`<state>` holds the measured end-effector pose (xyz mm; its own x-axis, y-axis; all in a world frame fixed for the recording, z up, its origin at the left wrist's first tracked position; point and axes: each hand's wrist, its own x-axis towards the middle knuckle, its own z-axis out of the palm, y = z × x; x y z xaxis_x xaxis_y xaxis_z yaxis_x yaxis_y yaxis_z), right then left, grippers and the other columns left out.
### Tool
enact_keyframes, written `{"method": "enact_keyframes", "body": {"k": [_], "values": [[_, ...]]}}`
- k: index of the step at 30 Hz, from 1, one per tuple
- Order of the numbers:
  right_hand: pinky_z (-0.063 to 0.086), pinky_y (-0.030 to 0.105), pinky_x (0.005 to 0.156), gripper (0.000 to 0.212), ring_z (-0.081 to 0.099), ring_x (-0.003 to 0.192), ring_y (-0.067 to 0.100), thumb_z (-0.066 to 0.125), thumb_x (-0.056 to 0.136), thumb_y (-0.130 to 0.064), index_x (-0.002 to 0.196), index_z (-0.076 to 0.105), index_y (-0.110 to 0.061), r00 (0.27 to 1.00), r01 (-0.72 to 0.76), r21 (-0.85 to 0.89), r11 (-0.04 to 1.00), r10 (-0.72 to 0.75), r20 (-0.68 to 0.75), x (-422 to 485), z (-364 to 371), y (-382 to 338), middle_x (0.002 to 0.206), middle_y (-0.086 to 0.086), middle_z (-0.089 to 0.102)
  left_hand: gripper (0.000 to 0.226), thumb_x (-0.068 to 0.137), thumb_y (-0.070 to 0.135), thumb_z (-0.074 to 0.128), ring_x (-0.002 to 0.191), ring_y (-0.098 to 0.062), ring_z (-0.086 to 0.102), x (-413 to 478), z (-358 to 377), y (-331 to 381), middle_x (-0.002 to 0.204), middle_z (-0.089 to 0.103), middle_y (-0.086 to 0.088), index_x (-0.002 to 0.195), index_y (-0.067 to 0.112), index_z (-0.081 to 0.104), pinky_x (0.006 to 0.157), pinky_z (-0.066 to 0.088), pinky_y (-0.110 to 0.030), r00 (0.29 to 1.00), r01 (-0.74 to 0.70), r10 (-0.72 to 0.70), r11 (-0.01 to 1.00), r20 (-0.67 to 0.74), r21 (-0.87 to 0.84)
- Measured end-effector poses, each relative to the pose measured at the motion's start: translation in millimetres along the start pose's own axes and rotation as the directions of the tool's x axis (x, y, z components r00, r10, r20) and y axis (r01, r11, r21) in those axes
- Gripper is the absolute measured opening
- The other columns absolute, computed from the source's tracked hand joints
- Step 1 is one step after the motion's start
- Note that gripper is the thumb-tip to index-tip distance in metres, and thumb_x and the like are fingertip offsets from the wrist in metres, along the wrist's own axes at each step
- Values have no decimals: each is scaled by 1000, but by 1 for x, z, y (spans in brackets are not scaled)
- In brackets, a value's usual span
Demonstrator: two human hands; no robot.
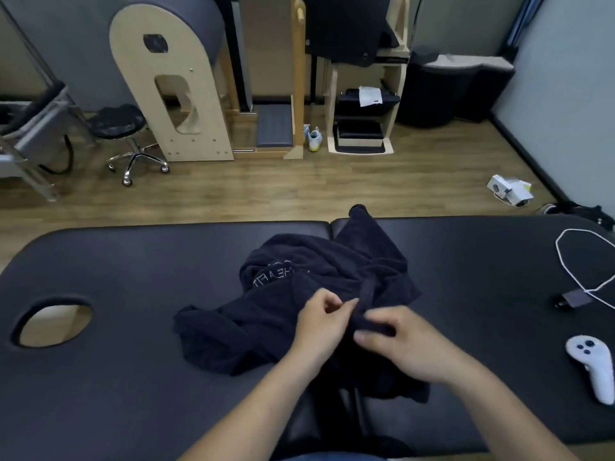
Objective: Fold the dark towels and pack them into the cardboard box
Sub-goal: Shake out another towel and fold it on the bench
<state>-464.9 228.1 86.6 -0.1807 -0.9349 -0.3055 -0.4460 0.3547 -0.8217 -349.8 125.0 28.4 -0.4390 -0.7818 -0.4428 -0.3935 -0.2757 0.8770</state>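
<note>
A dark navy towel [332, 274] with pale stitched lettering lies crumpled in the middle of the black padded massage table [133, 361]. My left hand [321, 322] pinches a fold of the towel's near edge between thumb and fingers. My right hand [399, 341] grips the same rolled edge just to the right, fingers curled over it. Part of the towel hangs over the table's near edge between my forearms. No cardboard box is in view.
A white handheld controller [592, 367] lies at the table's right end, with a white cable [575, 261] and a small dark plug [574, 299] behind it. A face hole [53, 322] opens at the table's left end. Beyond are a wheeled stool [123, 134] and wooden equipment [173, 78].
</note>
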Motion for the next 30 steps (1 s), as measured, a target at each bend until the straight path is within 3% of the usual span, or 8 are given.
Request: {"method": "enact_keyframes", "body": {"k": [5,9,12,14,18,22,27,30], "values": [[44,29,66,20,52,66,4,67,86,-42,71,64,-29,966,2,-205,979,51,252,-2,33,13,74,-6,62,60,82,59,69,111,-16,57,13,1,-2,121,56,2,125,20,54,95,46,-30,961,9,-126,903,245,429],[38,17,76,16,52,87,-4,62,76,-68,74,56,-53,964,-48,-190,981,95,248,-2,53,24,96,-19,59,23,78,34,76,80,-17,54,22,9,-23,88,63,1,80,18,61,77,55,-32,900,1,-270,786,342,619],[42,27,69,53,49,73,-6,55,70,-81,83,68,-32,977,-69,-48,996,78,200,-6,46,21,80,-9,63,21,72,22,85,75,-21,62,32,-3,-33,77,68,-3,82,9,71,72,53,-30,884,289,-325,945,335,154],[42,27,70,55,52,74,0,57,77,-70,85,73,-18,994,-90,190,978,76,82,-10,34,18,76,-4,66,38,79,17,76,87,-31,69,35,-19,-27,99,72,-20,108,-6,70,81,58,-39,843,507,-388,803,372,-311],[51,33,73,22,64,69,23,68,85,-33,73,69,-15,843,-119,893,434,519,-140,-16,-5,30,71,10,67,30,82,-4,47,65,-29,71,26,-57,-7,80,73,-18,77,-3,76,65,62,-35,871,487,-273,582,408,-651],[54,36,92,56,69,95,27,58,88,-59,104,69,-6,727,-11,998,-55,685,45,-11,-33,52,96,16,74,41,78,9,67,96,-33,68,3,-58,-4,113,70,-20,116,-3,70,90,55,-44,871,473,-266,681,413,-560],[49,56,98,53,66,107,40,78,75,-40,114,72,-6,741,-417,890,185,636,215,-11,6,44,110,21,72,39,98,40,60,104,-32,72,-15,-32,-4,109,76,-16,111,7,75,97,55,-45,901,393,-284,853,327,-343],[54,55,90,31,71,95,39,69,87,-20,115,70,-8,751,-331,868,369,660,6,-2,6,42,101,20,74,28,100,26,59,100,-29,72,-19,-21,-14,105,77,-14,108,2,73,96,54,-44,949,250,-197,947,248,-204]]}}
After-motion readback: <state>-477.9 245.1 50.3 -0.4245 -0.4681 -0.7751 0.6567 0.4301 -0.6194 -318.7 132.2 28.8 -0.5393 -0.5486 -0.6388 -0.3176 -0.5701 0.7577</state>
